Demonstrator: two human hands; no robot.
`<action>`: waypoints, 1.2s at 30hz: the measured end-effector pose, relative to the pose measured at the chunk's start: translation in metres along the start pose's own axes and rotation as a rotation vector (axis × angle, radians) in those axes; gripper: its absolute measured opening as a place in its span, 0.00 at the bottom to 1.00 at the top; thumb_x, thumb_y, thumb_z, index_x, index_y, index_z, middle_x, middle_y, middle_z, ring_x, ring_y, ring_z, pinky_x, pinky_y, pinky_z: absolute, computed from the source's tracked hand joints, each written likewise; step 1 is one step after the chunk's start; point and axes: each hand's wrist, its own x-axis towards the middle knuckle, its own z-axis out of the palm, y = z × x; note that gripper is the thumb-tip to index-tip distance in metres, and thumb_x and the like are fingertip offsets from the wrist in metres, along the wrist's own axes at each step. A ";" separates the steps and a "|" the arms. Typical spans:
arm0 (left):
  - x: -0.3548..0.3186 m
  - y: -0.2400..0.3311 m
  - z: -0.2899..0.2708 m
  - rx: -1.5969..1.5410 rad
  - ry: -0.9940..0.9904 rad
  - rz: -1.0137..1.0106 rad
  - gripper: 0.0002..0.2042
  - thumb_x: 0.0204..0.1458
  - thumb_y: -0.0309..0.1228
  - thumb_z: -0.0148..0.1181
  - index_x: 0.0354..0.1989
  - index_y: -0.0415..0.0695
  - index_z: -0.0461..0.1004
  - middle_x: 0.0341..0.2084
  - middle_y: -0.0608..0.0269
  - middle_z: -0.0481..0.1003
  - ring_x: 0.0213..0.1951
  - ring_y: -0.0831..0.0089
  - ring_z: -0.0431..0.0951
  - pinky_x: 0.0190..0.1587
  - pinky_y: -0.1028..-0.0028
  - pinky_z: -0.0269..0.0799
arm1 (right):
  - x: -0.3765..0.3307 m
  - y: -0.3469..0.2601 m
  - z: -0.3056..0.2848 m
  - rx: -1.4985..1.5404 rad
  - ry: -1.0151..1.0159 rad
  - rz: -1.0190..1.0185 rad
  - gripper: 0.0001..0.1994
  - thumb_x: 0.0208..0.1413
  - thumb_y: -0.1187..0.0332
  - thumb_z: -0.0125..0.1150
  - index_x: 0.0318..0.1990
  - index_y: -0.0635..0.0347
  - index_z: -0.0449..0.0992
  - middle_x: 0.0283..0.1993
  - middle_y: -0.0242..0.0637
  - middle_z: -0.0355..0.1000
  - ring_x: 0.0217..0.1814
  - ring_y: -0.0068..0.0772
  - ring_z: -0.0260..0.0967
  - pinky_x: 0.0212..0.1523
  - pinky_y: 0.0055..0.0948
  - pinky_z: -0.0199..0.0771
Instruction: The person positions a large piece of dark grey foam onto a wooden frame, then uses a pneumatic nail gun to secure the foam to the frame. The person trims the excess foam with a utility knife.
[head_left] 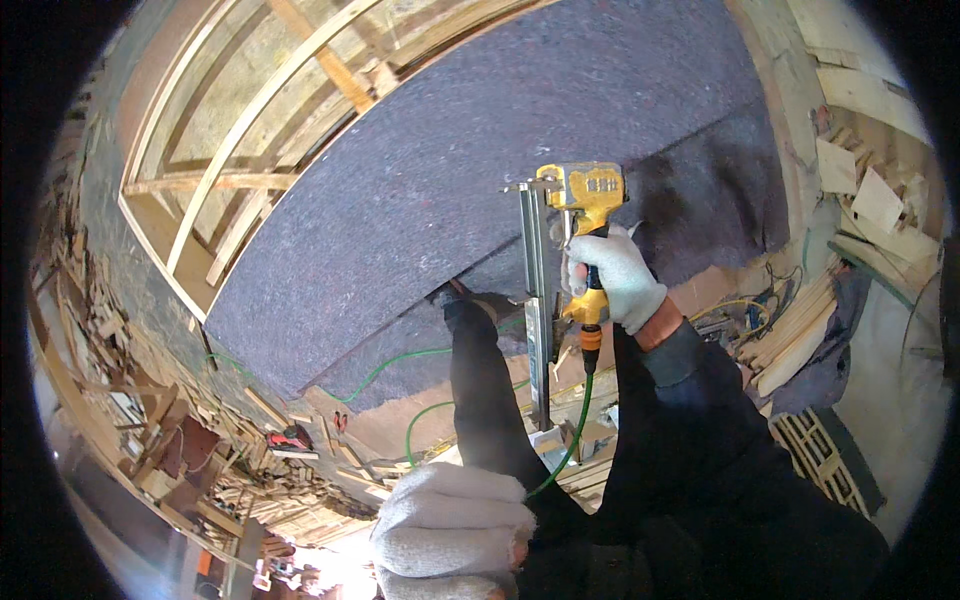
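My right hand (618, 280), in a white glove with bare fingertips, is wrapped round the grip of a yellow and black air nailer (590, 190). The nailer's long silver magazine (537, 300) runs down toward me. A green air hose (575, 445) joins the grip at an orange fitting. Low in the view, my left hand (450, 530) wears a similar glove and its fingers are curled closed; whatever lies inside them is hidden. Beyond both hands a large sheet of grey-blue felt (420, 180) lies over a curved wooden frame (245, 120).
My dark-trousered leg (485, 375) reaches the felt's near edge. Wood scraps (230, 480) litter the floor at left, with a red tool (290, 440) and pliers (341, 422) among them. Boards (800, 325) are stacked at right, and the green hose loops over the floor.
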 end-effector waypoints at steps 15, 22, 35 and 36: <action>0.036 -0.187 0.155 0.172 0.288 -0.715 0.12 0.65 0.21 0.55 0.54 0.34 0.76 0.45 0.59 0.81 0.45 0.75 0.79 0.52 0.75 0.73 | -0.021 0.016 -0.136 0.218 0.146 -0.026 0.04 0.58 0.68 0.61 0.37 0.56 0.74 0.23 0.26 0.68 0.24 0.20 0.66 0.25 0.26 0.68; 0.013 -0.194 0.190 0.349 0.187 -0.808 0.12 0.65 0.20 0.53 0.55 0.33 0.76 0.42 0.60 0.80 0.43 0.77 0.77 0.50 0.75 0.74 | -0.017 0.028 -0.174 0.146 0.223 -0.070 0.04 0.59 0.67 0.61 0.34 0.55 0.75 0.27 0.24 0.69 0.27 0.18 0.66 0.28 0.25 0.66; 0.012 -0.220 0.203 0.889 -0.028 -0.409 0.23 0.52 0.15 0.61 0.58 0.41 0.78 0.36 0.50 0.79 0.35 0.56 0.79 0.39 0.65 0.74 | -0.015 0.023 -0.195 0.328 0.110 -0.047 0.02 0.60 0.71 0.58 0.38 0.57 0.74 0.24 0.26 0.68 0.25 0.22 0.68 0.27 0.26 0.69; 0.012 -0.221 0.204 0.888 -0.029 -0.405 0.22 0.52 0.15 0.61 0.58 0.40 0.78 0.36 0.50 0.79 0.35 0.56 0.79 0.39 0.65 0.74 | -0.015 0.022 -0.196 0.347 0.098 -0.045 0.02 0.60 0.71 0.58 0.38 0.57 0.74 0.24 0.27 0.68 0.25 0.22 0.68 0.27 0.26 0.70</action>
